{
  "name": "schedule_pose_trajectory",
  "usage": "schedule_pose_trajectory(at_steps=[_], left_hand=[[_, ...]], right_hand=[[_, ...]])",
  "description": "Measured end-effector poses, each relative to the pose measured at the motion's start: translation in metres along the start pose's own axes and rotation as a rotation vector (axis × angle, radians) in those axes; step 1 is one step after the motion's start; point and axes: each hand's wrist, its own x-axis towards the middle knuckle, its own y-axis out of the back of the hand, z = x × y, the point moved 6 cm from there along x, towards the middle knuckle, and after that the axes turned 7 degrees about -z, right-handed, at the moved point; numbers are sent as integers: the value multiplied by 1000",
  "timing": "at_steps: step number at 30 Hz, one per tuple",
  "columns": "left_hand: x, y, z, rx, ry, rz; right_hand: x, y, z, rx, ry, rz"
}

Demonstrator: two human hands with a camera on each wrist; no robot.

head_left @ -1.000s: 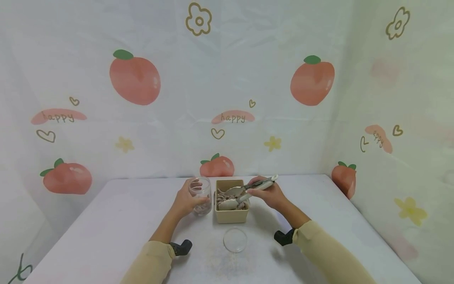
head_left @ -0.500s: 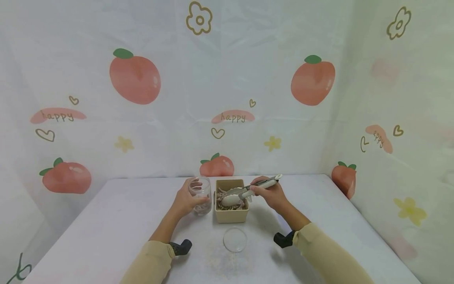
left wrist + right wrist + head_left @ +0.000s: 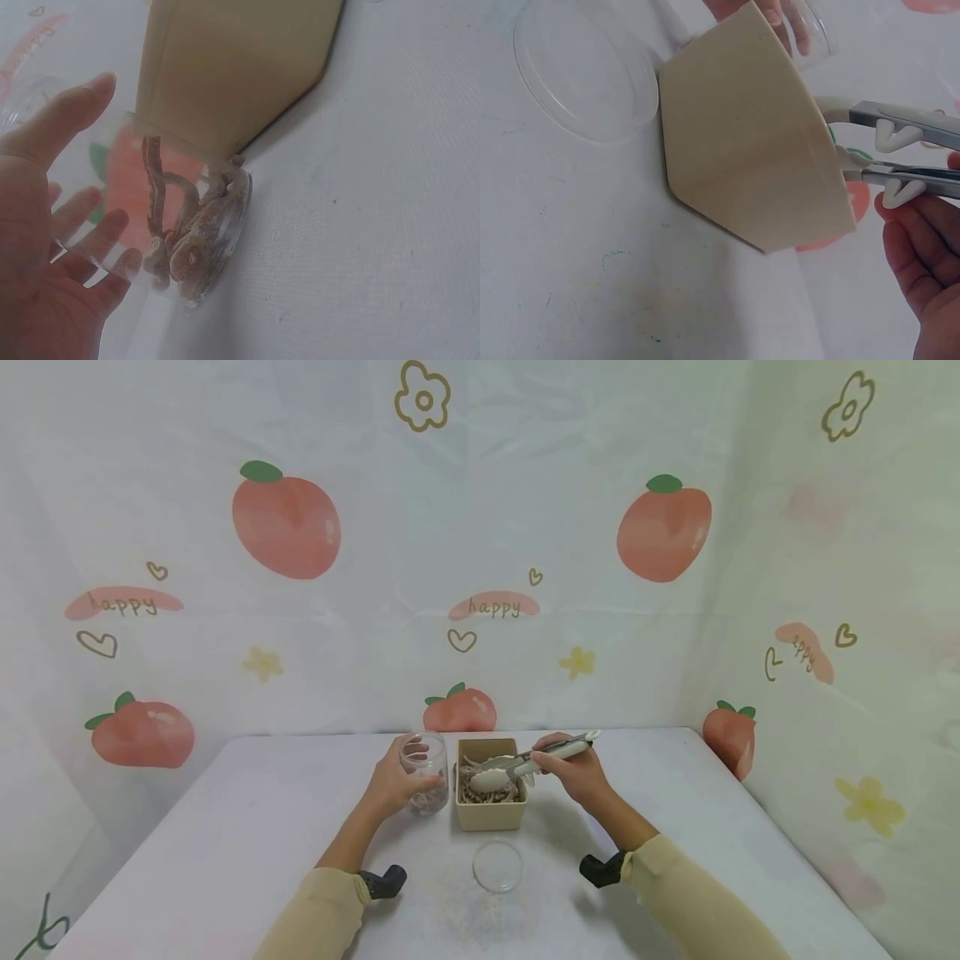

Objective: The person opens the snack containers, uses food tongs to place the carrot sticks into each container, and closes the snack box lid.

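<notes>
A clear jar (image 3: 427, 802) stands upright on the table, and my left hand (image 3: 392, 783) holds it round its side. Several dried, brownish, twisted strips (image 3: 191, 240) lie at the bottom of the jar in the left wrist view. My right hand (image 3: 579, 772) grips a pair of tongs (image 3: 547, 760) with pale heads and grey metal arms. The heads dip into a beige rectangular box (image 3: 491, 817), among a heap of similar strips (image 3: 480, 797). Whether a strip is pinched between the heads cannot be made out. In the right wrist view, the box wall hides the tong heads.
A clear round lid (image 3: 498, 867) lies flat on the white table (image 3: 262, 843), in front of the box. The jar stands close to the box's left side. A white wall sheet (image 3: 480, 527) with printed peaches rises behind the table.
My right hand has drawn the tongs slightly back and to the right, and their heads sit closer together over the strips. My left hand and the jar have stayed in place.
</notes>
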Motion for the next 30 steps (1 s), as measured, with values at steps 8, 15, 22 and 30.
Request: schedule_pose_trajectory(at_steps=[8,15,22,30], left_hand=[[0,-1,0,-4,3,-6],[1,0,-1,-2,-1,-1],[0,1,0,-30,-8,-10],[2,0,-2,-30,-16,-2]], right_hand=[[2,2,-4,-36,-18,11],[6,6,-13,-34,7,5],[10,10,-23,-53,33,5],[22,20,1,-68,66,35]])
